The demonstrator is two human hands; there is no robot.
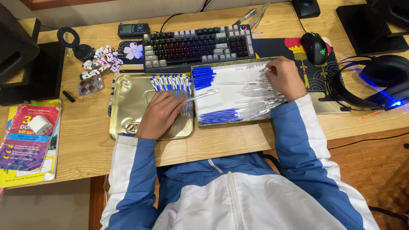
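Scanning from the left, I see a stack of colourful booklets (30, 140) with a small white charger block (40, 124) on top, well apart from the work. Next comes a gold metal tray (123, 91) on the table (85, 149), with a row of assembled blue-and-white pens (170, 84) lying along its far edge, their long axes running away from me.

My left hand (159, 114) rests in that tray, fingers loosely curled, pinching one clear pen barrel (204, 94) at its near end. The barrel's long axis runs left to right, its free tip reaching over into the neighbouring white-lined tray (230, 91).

In that tray, blue refills (203, 76) lie bundled at the far left corner and a second blue bundle (219, 116) sits along the near edge. Right of them a heap of clear barrels (260, 96) lies mostly crosswise, pointing left toward my left hand. My right hand (286, 76) is down on the far right end of that heap, fingers bent into it; I cannot tell whether it has closed on anything.

The refills lie between both hands, nearer the left. Behind the trays is a backlit keyboard (198, 42), then a mouse (314, 46) and headphones (375, 81).
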